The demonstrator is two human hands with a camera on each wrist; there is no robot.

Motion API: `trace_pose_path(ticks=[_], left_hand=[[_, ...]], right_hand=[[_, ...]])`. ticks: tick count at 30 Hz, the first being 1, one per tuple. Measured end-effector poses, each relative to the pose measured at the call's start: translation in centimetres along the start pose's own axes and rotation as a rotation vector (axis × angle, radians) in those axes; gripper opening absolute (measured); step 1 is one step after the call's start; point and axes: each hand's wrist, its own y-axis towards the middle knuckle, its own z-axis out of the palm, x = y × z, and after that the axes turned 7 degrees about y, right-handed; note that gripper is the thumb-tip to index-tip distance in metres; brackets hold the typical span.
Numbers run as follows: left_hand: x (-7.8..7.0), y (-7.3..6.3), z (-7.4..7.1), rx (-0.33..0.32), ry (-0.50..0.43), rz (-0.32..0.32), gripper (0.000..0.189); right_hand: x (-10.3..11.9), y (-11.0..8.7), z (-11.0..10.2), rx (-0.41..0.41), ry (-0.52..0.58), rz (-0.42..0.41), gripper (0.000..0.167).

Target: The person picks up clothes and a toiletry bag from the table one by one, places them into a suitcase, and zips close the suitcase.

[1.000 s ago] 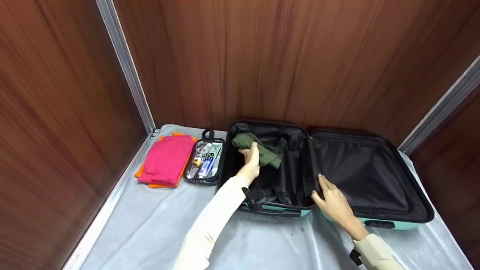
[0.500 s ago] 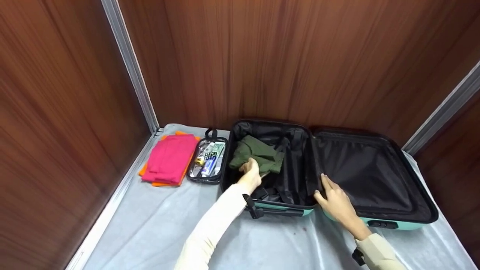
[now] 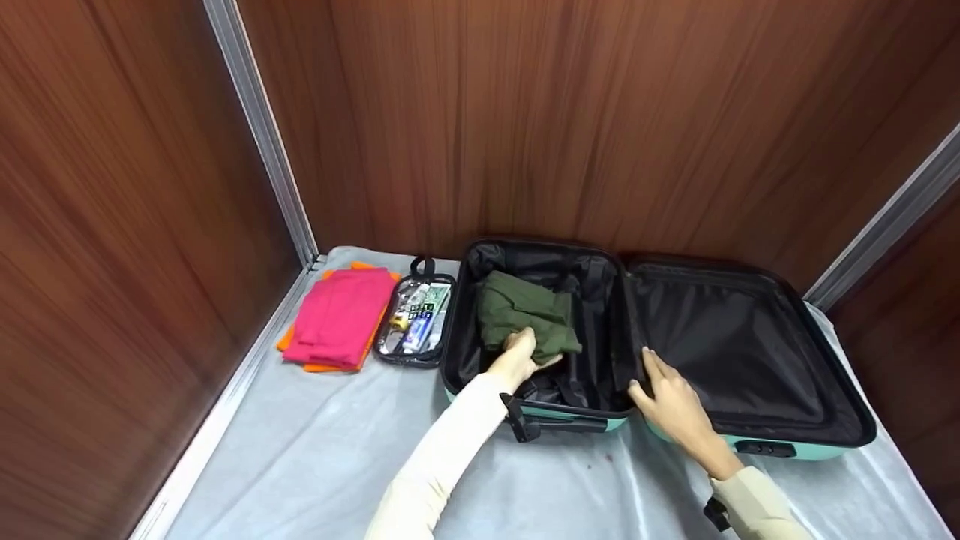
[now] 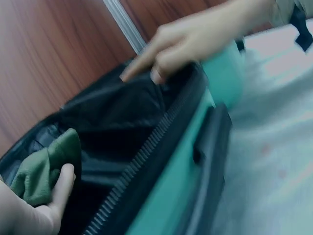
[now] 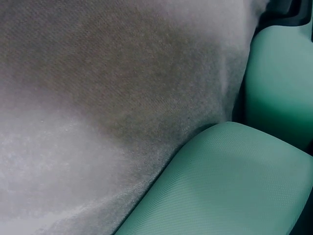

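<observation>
An open suitcase (image 3: 559, 424) with a mint-green shell and black lining lies with its two halves side by side. Inside the left half, my left hand (image 3: 517, 358) grips the near edge of a folded dark green garment (image 3: 525, 307). The left wrist view shows the thumb over a fold of that green cloth (image 4: 36, 178); the other fingers are mostly hidden. My right hand (image 3: 673, 405) rests with fairly straight fingers on the inner rim where the halves meet. The right wrist view catches only the green shell (image 5: 234, 181) and the sheet, not the hand.
Left of the suitcase lies a clear toiletry pouch (image 3: 415, 321) with tubes inside. Beyond it is a pink folded garment (image 3: 341, 316) on top of an orange one (image 3: 321, 368). A grey-white sheet (image 3: 300, 450) covers the surface. Wood-patterned panels (image 3: 525, 120) stand behind and at both sides.
My left hand has drawn the green garment toward the near side and slightly right inside the suitcase, where it lies flatter and more spread. The right hand has kept its place.
</observation>
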Motion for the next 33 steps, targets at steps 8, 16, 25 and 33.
trace_pose_path(ticks=[8,16,25,33], left_hand=[[0.7,0.4,-0.4,-0.218,0.362,0.14,0.04],[-3.6,-8.3,0.0,-0.435,0.454,0.196,0.054],[-4.0,-7.6,-1.2,-0.213,0.054,0.212,0.076],[-4.6,-7.8,-2.7,-0.229,0.446,0.269,0.056]], right_hand=[[0.0,0.1,0.0,-0.007,-0.007,-0.01,0.061],[-0.1,0.2,0.0,0.017,-0.006,0.015,0.063],[-0.1,0.1,0.0,0.011,-0.002,0.006,0.063],[-0.1,0.1,0.1,-0.01,-0.014,-0.009,0.062]])
